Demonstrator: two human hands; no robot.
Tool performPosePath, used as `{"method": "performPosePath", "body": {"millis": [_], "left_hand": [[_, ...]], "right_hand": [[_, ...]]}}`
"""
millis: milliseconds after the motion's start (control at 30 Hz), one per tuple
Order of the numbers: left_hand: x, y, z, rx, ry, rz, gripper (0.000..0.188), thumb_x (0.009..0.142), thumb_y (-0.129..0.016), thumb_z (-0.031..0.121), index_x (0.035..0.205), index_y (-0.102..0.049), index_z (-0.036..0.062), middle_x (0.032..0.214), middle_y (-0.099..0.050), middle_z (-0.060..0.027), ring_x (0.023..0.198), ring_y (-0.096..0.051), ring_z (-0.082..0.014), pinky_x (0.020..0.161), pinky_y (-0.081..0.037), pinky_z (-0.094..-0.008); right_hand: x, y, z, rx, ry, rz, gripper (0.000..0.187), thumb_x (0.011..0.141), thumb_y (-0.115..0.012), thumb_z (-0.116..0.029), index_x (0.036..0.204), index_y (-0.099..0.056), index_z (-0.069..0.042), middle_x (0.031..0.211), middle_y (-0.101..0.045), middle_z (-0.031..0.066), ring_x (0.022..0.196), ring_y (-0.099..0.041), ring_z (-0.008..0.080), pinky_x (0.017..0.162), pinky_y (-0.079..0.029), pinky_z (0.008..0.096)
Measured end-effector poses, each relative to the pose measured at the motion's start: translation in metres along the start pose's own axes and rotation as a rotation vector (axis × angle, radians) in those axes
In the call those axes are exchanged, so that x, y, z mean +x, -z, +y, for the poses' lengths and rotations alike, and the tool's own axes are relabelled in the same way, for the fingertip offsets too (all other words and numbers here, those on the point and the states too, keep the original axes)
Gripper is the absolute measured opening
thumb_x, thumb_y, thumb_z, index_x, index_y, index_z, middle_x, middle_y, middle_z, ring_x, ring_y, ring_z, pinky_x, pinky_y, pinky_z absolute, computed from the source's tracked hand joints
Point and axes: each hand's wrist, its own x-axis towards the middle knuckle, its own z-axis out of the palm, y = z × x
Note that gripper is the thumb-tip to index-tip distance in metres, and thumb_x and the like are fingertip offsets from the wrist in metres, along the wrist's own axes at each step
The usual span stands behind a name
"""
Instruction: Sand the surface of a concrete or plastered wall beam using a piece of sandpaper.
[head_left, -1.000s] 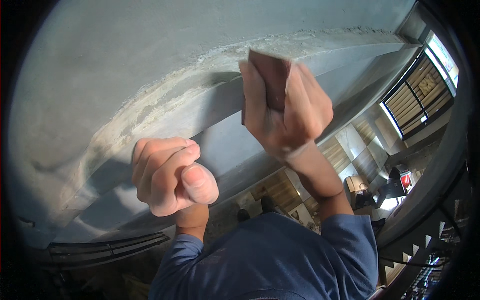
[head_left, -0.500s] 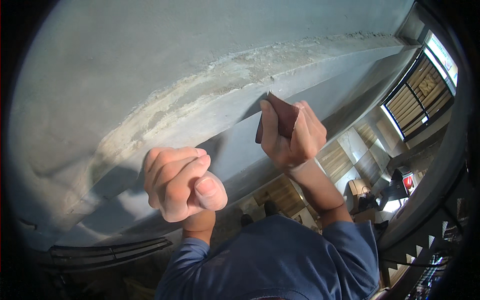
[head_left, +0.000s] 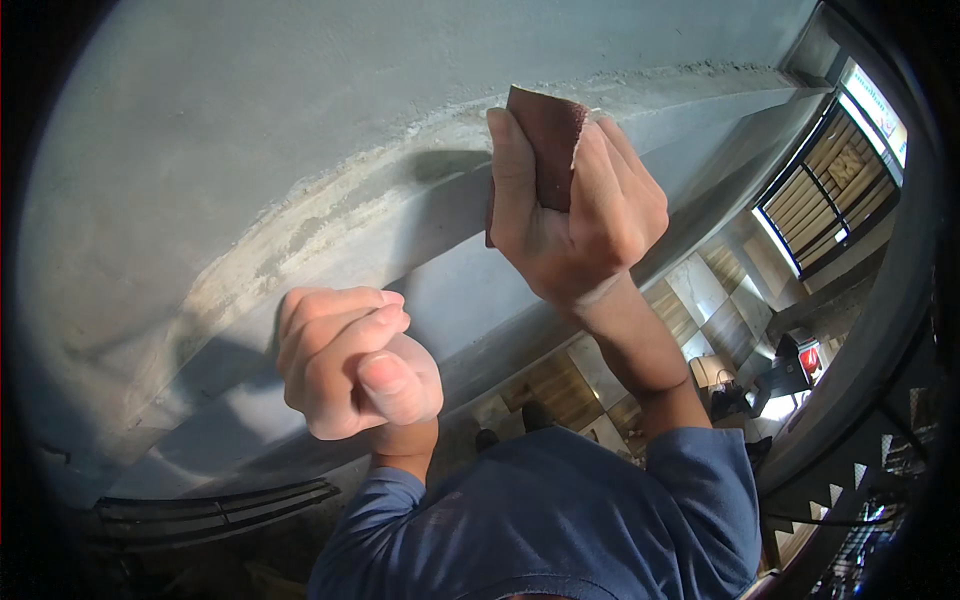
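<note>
A folded piece of reddish-brown sandpaper (head_left: 548, 140) is pinched in my right hand (head_left: 590, 235), the thumb on its left side and the fingers curled on its right. It is raised in front of a wall ledge (head_left: 300, 235) with rough, pale, crumbly plaster. Whether the sandpaper touches the ledge cannot be told. My left hand (head_left: 355, 365) is held up at lower left, its fingers curled into a loose fist and the thumb bent against them. Nothing shows in it, and it appears apart from the wall.
A smooth grey wall (head_left: 270, 110) rises beyond the ledge. A dark metal railing (head_left: 220, 515) lies at lower left. Far below right are a tiled floor (head_left: 700, 290), a cardboard box (head_left: 710, 372) and a black case (head_left: 785, 375). A barred window (head_left: 830, 190) stands at right.
My right hand has moved up and slightly left with the sandpaper, toward the rough plaster strip. My left hand has shifted slightly left, still curled.
</note>
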Motion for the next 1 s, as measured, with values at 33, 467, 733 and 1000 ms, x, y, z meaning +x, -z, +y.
{"method": "performPosePath", "body": {"millis": [33, 467, 733, 1000], "left_hand": [[0.001, 0.002, 0.001, -0.017, 0.009, 0.008, 0.030, 0.095, -0.054, 0.022, 0.073, -0.058, 0.0030, 0.053, -0.057, -0.0024, 0.045, -0.056, -0.0163, 0.045, -0.033, -0.0259], [0.001, 0.006, 0.005, -0.026, 0.076, 0.009, 0.031, 0.096, -0.055, 0.025, 0.073, -0.058, 0.0032, 0.053, -0.056, -0.0024, 0.045, -0.055, -0.0165, 0.045, -0.033, -0.0264], [-0.001, 0.006, 0.002, -0.042, 0.084, 0.030, 0.032, 0.095, -0.055, 0.024, 0.073, -0.059, 0.0030, 0.052, -0.055, -0.0022, 0.045, -0.055, -0.0167, 0.046, -0.034, -0.0263], [0.001, 0.007, 0.005, -0.081, 0.111, 0.048, 0.032, 0.096, -0.054, 0.024, 0.072, -0.059, 0.0029, 0.052, -0.055, -0.0017, 0.045, -0.056, -0.0166, 0.046, -0.034, -0.0264]], "right_hand": [[-0.006, 0.002, 0.002, 0.016, 0.014, -0.006, 0.024, 0.069, -0.077, 0.004, 0.069, -0.054, -0.001, 0.061, -0.054, 0.0074, 0.046, -0.046, 0.0195, 0.040, -0.035, 0.0280], [-0.041, 0.013, -0.009, 0.104, -0.095, -0.060, 0.019, 0.069, -0.076, 0.005, 0.074, -0.059, 0.001, 0.061, -0.054, 0.0071, 0.046, -0.046, 0.0200, 0.040, -0.033, 0.0288], [-0.034, 0.010, 0.000, 0.068, 0.017, -0.049, 0.023, 0.068, -0.078, 0.003, 0.071, -0.055, -0.002, 0.057, -0.046, 0.0040, 0.045, -0.042, 0.0177, 0.040, -0.031, 0.0288], [-0.012, 0.009, 0.007, 0.095, 0.030, -0.082, 0.024, 0.070, -0.076, 0.004, 0.069, -0.054, -0.003, 0.060, -0.054, 0.0072, 0.047, -0.047, 0.0188, 0.041, -0.035, 0.0276]]}}
